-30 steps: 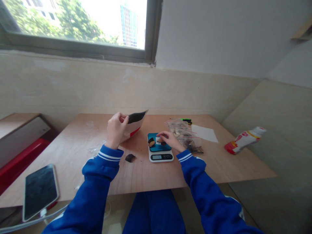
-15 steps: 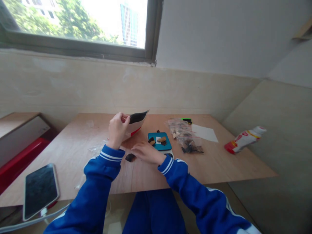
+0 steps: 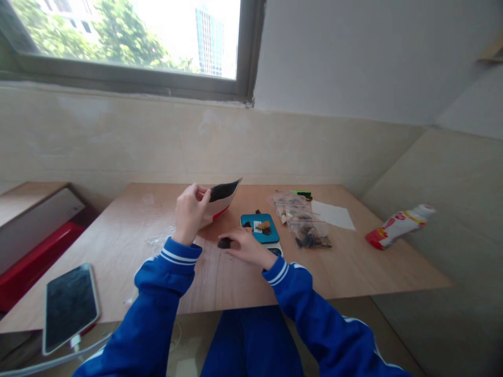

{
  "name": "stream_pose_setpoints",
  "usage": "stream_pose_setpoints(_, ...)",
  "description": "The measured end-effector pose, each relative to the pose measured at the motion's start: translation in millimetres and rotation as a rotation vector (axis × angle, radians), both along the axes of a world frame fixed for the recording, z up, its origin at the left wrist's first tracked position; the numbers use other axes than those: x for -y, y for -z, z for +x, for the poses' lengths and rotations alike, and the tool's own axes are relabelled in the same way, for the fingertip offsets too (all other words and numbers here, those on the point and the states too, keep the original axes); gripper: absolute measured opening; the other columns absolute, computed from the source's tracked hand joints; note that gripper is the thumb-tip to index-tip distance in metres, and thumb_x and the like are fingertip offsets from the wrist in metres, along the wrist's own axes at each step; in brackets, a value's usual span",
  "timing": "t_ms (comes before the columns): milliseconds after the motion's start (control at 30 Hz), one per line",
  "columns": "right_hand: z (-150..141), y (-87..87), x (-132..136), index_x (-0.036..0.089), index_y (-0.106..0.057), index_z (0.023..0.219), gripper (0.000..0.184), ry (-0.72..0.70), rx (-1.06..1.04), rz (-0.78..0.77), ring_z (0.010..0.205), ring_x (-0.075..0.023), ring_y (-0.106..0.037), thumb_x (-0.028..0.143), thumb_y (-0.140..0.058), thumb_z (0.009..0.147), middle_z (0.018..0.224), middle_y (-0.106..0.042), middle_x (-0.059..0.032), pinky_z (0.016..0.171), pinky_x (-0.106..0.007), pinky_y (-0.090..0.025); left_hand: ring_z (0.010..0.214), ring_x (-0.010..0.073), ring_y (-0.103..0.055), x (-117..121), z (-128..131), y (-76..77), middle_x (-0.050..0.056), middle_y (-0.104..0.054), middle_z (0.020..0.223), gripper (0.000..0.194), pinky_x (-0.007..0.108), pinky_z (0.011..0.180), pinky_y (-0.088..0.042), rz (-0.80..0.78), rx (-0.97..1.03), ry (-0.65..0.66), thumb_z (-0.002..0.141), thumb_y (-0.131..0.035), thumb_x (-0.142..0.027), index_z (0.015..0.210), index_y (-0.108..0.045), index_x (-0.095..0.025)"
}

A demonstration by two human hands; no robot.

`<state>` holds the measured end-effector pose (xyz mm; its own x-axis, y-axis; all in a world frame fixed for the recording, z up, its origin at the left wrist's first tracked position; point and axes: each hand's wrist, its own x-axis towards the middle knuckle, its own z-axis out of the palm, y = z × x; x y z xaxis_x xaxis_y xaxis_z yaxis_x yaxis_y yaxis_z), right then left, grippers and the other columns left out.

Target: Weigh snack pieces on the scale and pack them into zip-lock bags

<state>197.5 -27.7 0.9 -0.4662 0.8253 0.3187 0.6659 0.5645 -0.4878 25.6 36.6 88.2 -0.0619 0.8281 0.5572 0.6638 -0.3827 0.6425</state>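
My left hand (image 3: 191, 212) pinches the rim of a pale pouch (image 3: 223, 204) with a red patch; its mouth gapes, showing a dark inside. Between the fingers of my right hand (image 3: 247, 246) is a dark dried piece (image 3: 225, 243), held just above the table. Right behind that hand lies a small digital scale (image 3: 271, 236) with a blue-green top. Brown and dark dried pieces (image 3: 264, 225) rest on the scale, and my right hand hides its near left part. A small dark bit (image 3: 258, 211) lies at the scale's far edge.
Zip bags (image 3: 310, 234) of dried pieces lie right of the scale, beside white paper (image 3: 334, 215) and a green-and-black item (image 3: 303, 195). A red-and-white bottle (image 3: 398, 228) stands at right. Crumpled clear plastic (image 3: 161, 238) and a cabled tablet (image 3: 71, 306) are at left.
My right hand has picked up the dark piece from the table and lifted it slightly, moving a little right. My left hand stays on the pouch.
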Motion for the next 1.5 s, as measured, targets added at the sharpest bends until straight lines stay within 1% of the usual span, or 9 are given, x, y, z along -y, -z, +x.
stream_pose_setpoints(167, 65, -7.5, -3, 0.02, -0.062, 0.104, 0.027, 0.297, 0.01, 0.005, 0.103, -0.0249, -0.052, 0.019, -0.069, 0.077, 0.105, -0.066, -0.007, 0.087, -0.039, -0.037, 0.063, 0.0141, -0.057, 0, 2, -0.1, 0.002, -0.063, 0.069, 0.018, 0.025, 0.06, -0.041, -0.008, 0.008, 0.006, 0.08, -0.055, -0.035, 0.071, -0.059, -0.019)
stream_pose_setpoints(333, 86, 16.4, 3, 0.021, -0.064, 0.096, 0.021, 0.266, 0.182, -0.028, 0.114, -0.0281, -0.047, 0.017, -0.069, 0.076, 0.118, -0.06, -0.0092, 0.092, -0.045, -0.033, 0.064, 0.0141, -0.057, 1, 4, -0.8, 0.002, -0.063, 0.07, 0.018, 0.025, 0.061, -0.042, -0.022, 0.004, 0.006, 0.08, -0.054, -0.034, 0.071, -0.058, -0.019)
stream_pose_setpoints(433, 89, 13.0, -4, 0.022, -0.066, 0.098, 0.02, 0.273, 0.146, 0.037, 0.119, -0.0284, -0.044, 0.028, -0.067, 0.08, 0.13, -0.052, -0.0099, 0.095, -0.046, -0.033, 0.064, 0.0142, -0.057, 2, 4, -1.2, 0.002, -0.063, 0.07, 0.018, 0.025, 0.062, -0.042, -0.017, -0.001, 0.01, 0.081, -0.053, -0.034, 0.071, -0.058, -0.019)
stream_pose_setpoints(533, 95, 0.8, -35, 0.02, -0.064, 0.106, 0.022, 0.354, 0.131, 0.045, 0.116, -0.0231, -0.048, 0.028, -0.049, 0.091, 0.124, -0.056, -0.0104, 0.099, -0.041, -0.034, 0.064, 0.0145, -0.057, 3, 4, -1.2, 0.002, -0.063, 0.07, 0.018, 0.025, 0.062, -0.042, -0.014, -0.004, 0.016, 0.081, -0.053, -0.034, 0.071, -0.057, -0.019)
stream_pose_setpoints(633, 101, -2.7, -82, 0.013, -0.062, 0.113, 0.027, 0.458, 0.262, -0.12, 0.113, -0.0208, -0.053, 0.017, -0.047, 0.091, 0.116, -0.062, -0.0131, 0.098, -0.033, -0.037, 0.064, 0.0148, -0.057, 3, 4, -0.6, 0.002, -0.063, 0.07, 0.018, 0.026, 0.062, -0.041, -0.017, -0.012, 0.016, 0.081, -0.053, -0.034, 0.071, -0.057, -0.019)
stream_pose_setpoints(733, 104, 6.8, -121, 0.011, -0.068, 0.101, 0.02, 0.46, 0.341, -0.258, 0.096, -0.0201, -0.062, 0.013, -0.059, 0.083, 0.102, -0.068, -0.013, 0.086, -0.029, -0.045, 0.064, 0.0144, -0.057, 5, 4, 0.8, 0.001, -0.062, 0.069, 0.019, 0.025, 0.062, -0.041, -0.007, -0.013, 0.017, 0.082, -0.054, -0.035, 0.071, -0.056, -0.019)
stream_pose_setpoints(867, 108, 23.0, -142, 0.011, -0.067, 0.093, 0.014, 0.445, 0.392, -0.362, 0.08, -0.0156, -0.065, 0.022, -0.061, 0.085, 0.09, -0.07, -0.0072, 0.076, -0.031, -0.05, 0.062, 0.0134, -0.056, 8, 1, 3.2, 0.001, -0.061, 0.068, 0.018, 0.025, 0.061, -0.04, 0.012, -0.005, 0.033, 0.082, -0.054, -0.034, 0.071, -0.056, -0.019)
stream_pose_setpoints(1167, 120, 30.4, -149, 0.011, -0.071, 0.085, 0.012, 0.435, 0.374, -0.371, 0.07, -0.0137, -0.062, 0.013, -0.069, 0.073, 0.08, -0.072, -0.0078, 0.061, -0.02, -0.043, 0.062, 0.013, -0.056, 13, 3, 4.8, 0.0, -0.062, 0.069, 0.017, 0.025, 0.06, -0.04, 0.009, -0.004, 0.04, 0.082, -0.056, -0.033, 0.072, -0.058, -0.019)
stream_pose_setpoints(1500, 119, -3.0, -106, 0.012, -0.068, 0.088, 0.015, 0.274, 0.228, -0.218, 0.079, -0.015, -0.06, 0.025, -0.065, 0.08, 0.087, -0.069, -0.0066, 0.068, -0.022, -0.044, 0.063, 0.0137, -0.057, 14, 3, 4.3, 0.001, -0.062, 0.07, 0.017, 0.026, 0.061, -0.041, -0.004, -0.015, 0.04, 0.082, -0.055, -0.034, 0.074, -0.059, -0.019)
